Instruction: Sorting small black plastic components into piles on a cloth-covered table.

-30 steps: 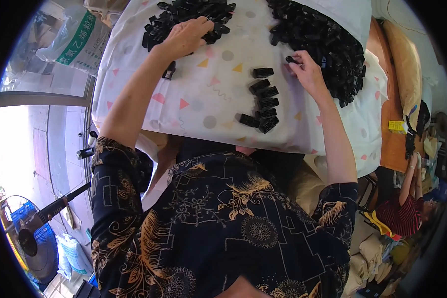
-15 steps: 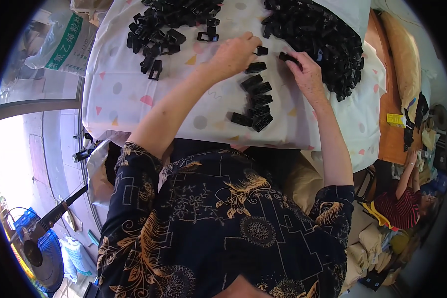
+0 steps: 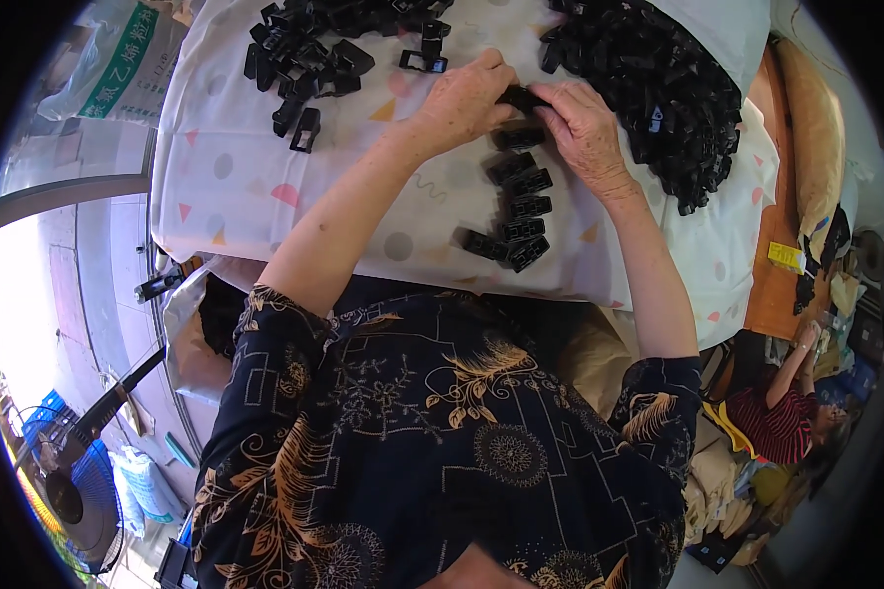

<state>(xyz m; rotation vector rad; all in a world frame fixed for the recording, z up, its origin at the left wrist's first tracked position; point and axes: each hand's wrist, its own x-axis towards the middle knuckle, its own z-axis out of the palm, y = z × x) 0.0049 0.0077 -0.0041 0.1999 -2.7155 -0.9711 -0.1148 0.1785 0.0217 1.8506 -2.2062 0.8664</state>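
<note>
Apparently, a small black part (image 3: 523, 97) is being worked between the left hand (image 3: 481, 96) and the right hand (image 3: 568, 120), at the upper middle of the frame. It is pinched by the fingers of both, which are closed around its two ends; whether one piece or two joined pieces are gripped cannot be told, as much is covered. The step in hand is judged to be the fitting of one piece to another. Just below, on the cloth-covered worktop (image 3: 432, 245), a curved row of black pieces (image 3: 530, 207) is laid out. Loose stock is heaped in the left pile (image 3: 314, 59), upper left, and the right pile (image 3: 658, 108), upper right. For the next move, a firm, aligned squeeze seems called for, then a release beside the row's upper end.
</note>
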